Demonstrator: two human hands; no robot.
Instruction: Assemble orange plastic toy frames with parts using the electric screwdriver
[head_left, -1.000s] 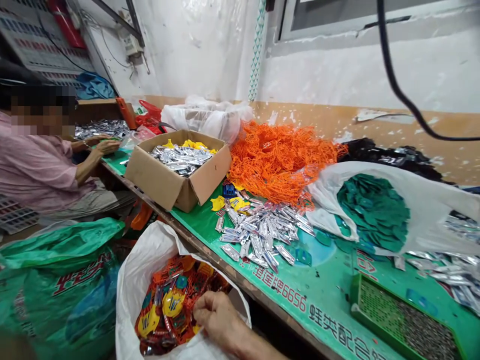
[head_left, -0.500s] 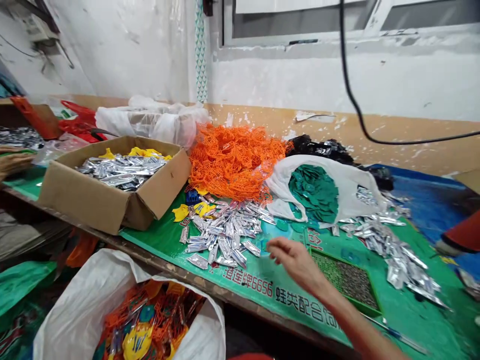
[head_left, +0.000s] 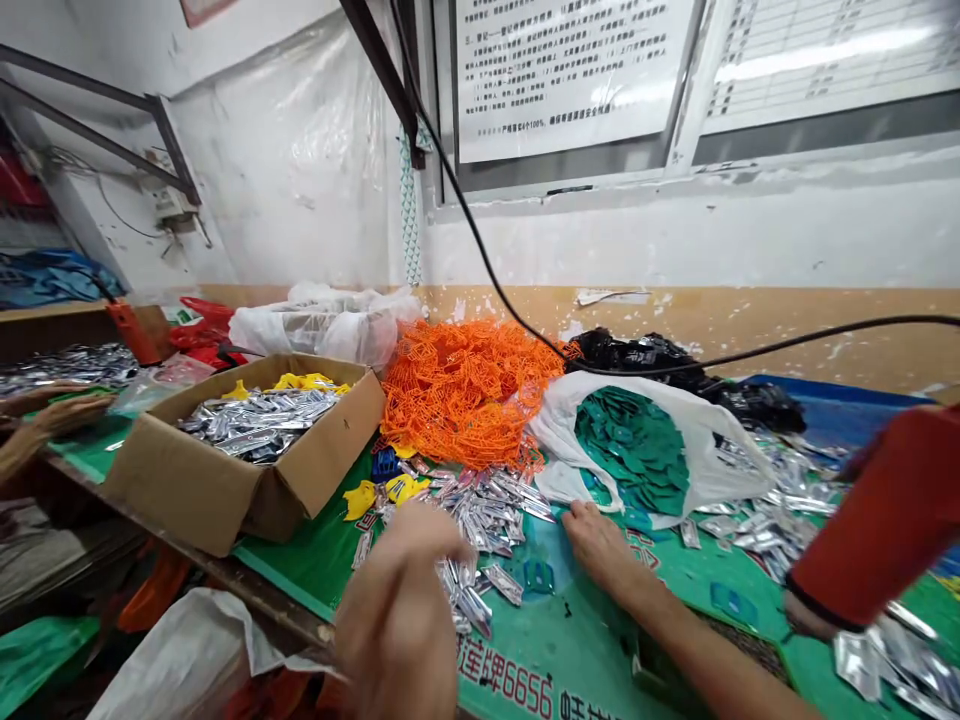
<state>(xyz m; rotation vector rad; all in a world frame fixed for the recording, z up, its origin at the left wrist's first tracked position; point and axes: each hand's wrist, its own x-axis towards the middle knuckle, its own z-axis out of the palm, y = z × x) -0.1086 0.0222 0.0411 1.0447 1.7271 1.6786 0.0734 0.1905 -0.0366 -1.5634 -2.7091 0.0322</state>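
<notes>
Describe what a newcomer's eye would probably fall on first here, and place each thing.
Probably the heap of bright orange netting, mid-view on the green-covered table near the wall. To its right lies a white bag with green pieces in its open mouth; to its left stands a cardboard box of silvery pieces. In front, the person's left hand shows as a blur.

The netting heap (head_left: 469, 395) sits on the desk (head_left: 592, 620), the wall (head_left: 750, 240) behind it. Left of the heap stands a box (head_left: 187, 485) with strips (head_left: 262, 420) in it; right of the heap, a bag (head_left: 720, 485) with discs (head_left: 634, 450) inside; before the heap, loose strips (head_left: 480, 520).
</notes>
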